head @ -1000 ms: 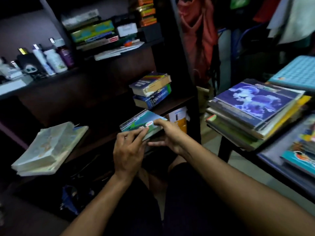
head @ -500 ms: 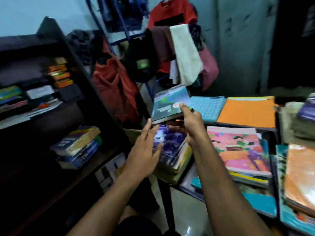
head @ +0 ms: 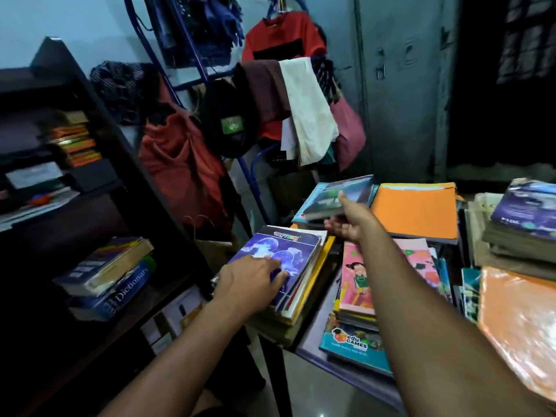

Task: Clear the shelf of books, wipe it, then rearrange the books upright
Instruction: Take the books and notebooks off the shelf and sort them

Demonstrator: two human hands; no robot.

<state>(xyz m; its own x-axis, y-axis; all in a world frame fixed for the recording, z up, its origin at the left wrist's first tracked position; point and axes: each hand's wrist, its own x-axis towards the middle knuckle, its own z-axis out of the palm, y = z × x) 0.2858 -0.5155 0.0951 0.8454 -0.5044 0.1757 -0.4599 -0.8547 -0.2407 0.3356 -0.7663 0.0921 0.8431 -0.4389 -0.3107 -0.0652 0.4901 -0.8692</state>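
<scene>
While the right hand (head: 350, 221) keeps its grip pinching a teal book (head: 340, 195) above the crowded worktop (head: 313, 341), the open left hand (head: 249, 278) steadies an overhanging stack (head: 282, 284); careless placement could topple it.

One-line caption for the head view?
Right hand sets a book on the table pile; left hand rests on another stack.

A person's right hand (head: 350, 222) holds a green-covered book (head: 337, 196) above a blue book, just left of the orange folder (head: 416, 210), while the left hand (head: 249, 279) rests flat on a purple-covered stack (head: 282, 266) nearer the camera.
</scene>
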